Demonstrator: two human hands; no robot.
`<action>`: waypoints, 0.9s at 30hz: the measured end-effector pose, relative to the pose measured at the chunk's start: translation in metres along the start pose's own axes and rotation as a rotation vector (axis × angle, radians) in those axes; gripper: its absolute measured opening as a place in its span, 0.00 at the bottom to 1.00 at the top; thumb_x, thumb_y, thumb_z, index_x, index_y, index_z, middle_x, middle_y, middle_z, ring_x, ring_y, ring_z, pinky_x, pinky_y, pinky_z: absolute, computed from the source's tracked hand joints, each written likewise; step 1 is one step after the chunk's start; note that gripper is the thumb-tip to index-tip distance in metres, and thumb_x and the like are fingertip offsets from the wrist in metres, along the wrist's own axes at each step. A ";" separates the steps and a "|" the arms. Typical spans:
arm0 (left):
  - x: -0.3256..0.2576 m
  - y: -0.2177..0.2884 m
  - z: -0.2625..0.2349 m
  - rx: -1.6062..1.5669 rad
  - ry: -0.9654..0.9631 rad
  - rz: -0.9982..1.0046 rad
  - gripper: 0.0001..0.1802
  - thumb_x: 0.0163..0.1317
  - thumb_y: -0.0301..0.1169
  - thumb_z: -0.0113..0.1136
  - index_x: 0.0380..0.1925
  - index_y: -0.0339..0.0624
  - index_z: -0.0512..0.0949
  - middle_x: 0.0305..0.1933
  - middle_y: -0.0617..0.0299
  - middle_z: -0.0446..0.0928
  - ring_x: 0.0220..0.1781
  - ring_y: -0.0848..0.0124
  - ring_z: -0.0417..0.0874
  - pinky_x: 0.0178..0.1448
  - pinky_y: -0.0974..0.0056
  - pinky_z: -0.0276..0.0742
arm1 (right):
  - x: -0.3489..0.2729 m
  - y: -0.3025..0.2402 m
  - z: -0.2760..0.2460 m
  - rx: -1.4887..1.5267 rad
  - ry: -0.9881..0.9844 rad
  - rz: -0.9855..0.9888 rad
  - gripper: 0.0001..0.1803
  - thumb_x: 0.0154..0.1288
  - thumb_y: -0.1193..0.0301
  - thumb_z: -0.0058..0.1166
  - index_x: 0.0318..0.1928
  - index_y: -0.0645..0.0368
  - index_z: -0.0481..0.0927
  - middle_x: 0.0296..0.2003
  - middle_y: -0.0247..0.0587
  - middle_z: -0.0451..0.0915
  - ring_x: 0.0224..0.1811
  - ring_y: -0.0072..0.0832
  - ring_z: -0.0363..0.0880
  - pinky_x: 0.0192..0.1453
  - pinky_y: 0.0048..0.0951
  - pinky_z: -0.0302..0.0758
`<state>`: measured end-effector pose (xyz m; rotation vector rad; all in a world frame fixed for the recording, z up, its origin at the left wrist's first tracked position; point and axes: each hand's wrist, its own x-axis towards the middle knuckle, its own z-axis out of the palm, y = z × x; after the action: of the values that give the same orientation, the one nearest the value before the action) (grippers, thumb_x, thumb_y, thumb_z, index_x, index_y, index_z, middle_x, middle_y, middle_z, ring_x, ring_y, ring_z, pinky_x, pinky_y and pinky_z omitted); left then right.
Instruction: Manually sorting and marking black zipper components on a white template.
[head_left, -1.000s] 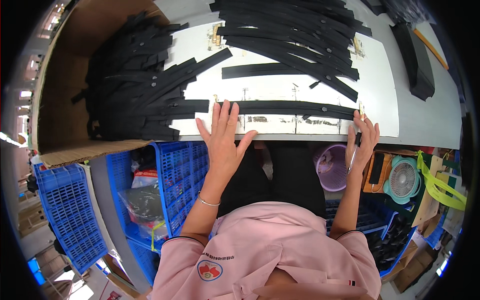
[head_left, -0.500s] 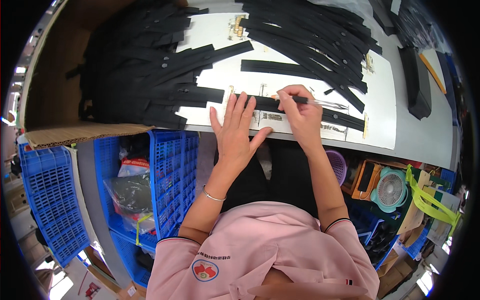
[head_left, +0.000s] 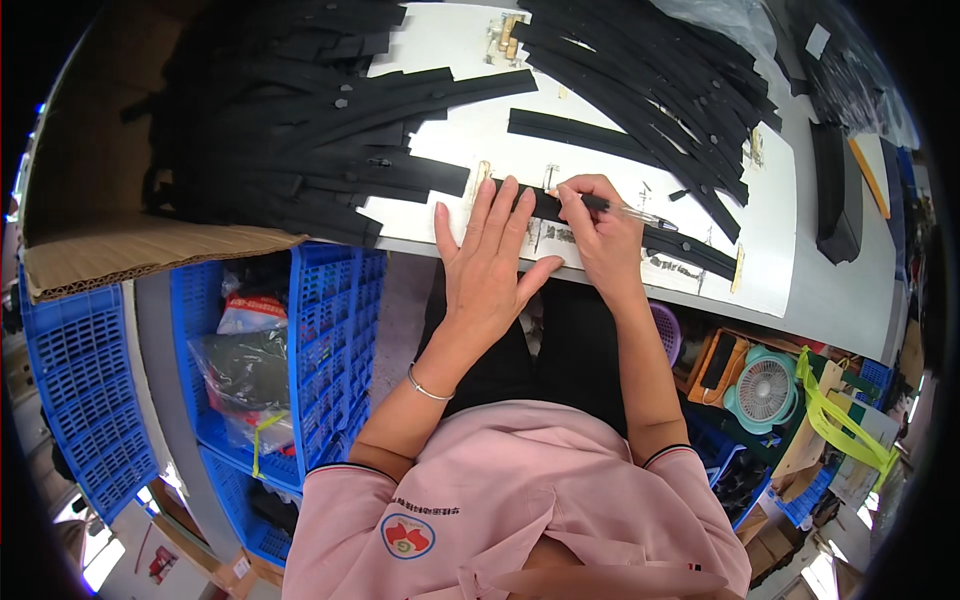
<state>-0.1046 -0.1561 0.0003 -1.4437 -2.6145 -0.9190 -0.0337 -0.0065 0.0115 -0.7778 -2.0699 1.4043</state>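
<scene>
- Two hands work on one black strip (head_left: 600, 225) lying along the near edge of the white table (head_left: 800, 290).
- Right hand (head_left: 600, 235) pinches a clear pen (head_left: 625, 211), its tip on the strip's left part.
- Left hand (head_left: 490, 255) lies flat and spread, fingers pressing the strip's left end down; it grasps nothing.
- Marking of this strip looks to be under way, not finished.
- Many strips lie heaped at the far right (head_left: 640, 90), and another heap (head_left: 290, 120) fills the cardboard box at the left; which heap is done I cannot tell.
- One single strip (head_left: 570, 132) lies apart mid-table.
</scene>
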 end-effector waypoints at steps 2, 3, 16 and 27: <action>0.000 0.000 0.000 0.004 0.000 -0.003 0.42 0.61 0.50 0.71 0.72 0.44 0.70 0.78 0.56 0.66 0.83 0.58 0.60 0.81 0.32 0.37 | 0.000 0.002 0.000 -0.015 0.009 -0.017 0.07 0.74 0.71 0.60 0.43 0.64 0.82 0.29 0.31 0.82 0.27 0.12 0.72 0.31 0.20 0.70; 0.000 0.000 0.000 0.006 0.001 -0.002 0.42 0.61 0.50 0.71 0.72 0.44 0.70 0.78 0.56 0.66 0.83 0.58 0.60 0.81 0.31 0.37 | 0.000 0.004 -0.002 0.036 0.001 -0.016 0.08 0.74 0.71 0.61 0.42 0.64 0.83 0.28 0.32 0.83 0.27 0.12 0.73 0.31 0.20 0.71; 0.002 0.003 -0.001 0.006 -0.029 -0.005 0.42 0.61 0.49 0.71 0.72 0.44 0.70 0.78 0.56 0.67 0.83 0.58 0.60 0.81 0.32 0.36 | 0.000 0.001 -0.011 -0.043 -0.136 -0.158 0.10 0.72 0.72 0.60 0.36 0.68 0.84 0.30 0.37 0.87 0.25 0.17 0.82 0.30 0.23 0.74; 0.001 0.002 0.003 0.045 -0.028 -0.011 0.43 0.62 0.51 0.71 0.72 0.42 0.70 0.78 0.55 0.67 0.83 0.56 0.59 0.81 0.33 0.33 | -0.016 0.013 -0.082 -0.086 0.267 -0.097 0.07 0.74 0.74 0.57 0.37 0.63 0.83 0.23 0.28 0.79 0.25 0.10 0.71 0.30 0.17 0.68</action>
<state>-0.1028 -0.1530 -0.0006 -1.4435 -2.6479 -0.8411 0.0366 0.0391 0.0252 -0.8391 -1.9413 1.1010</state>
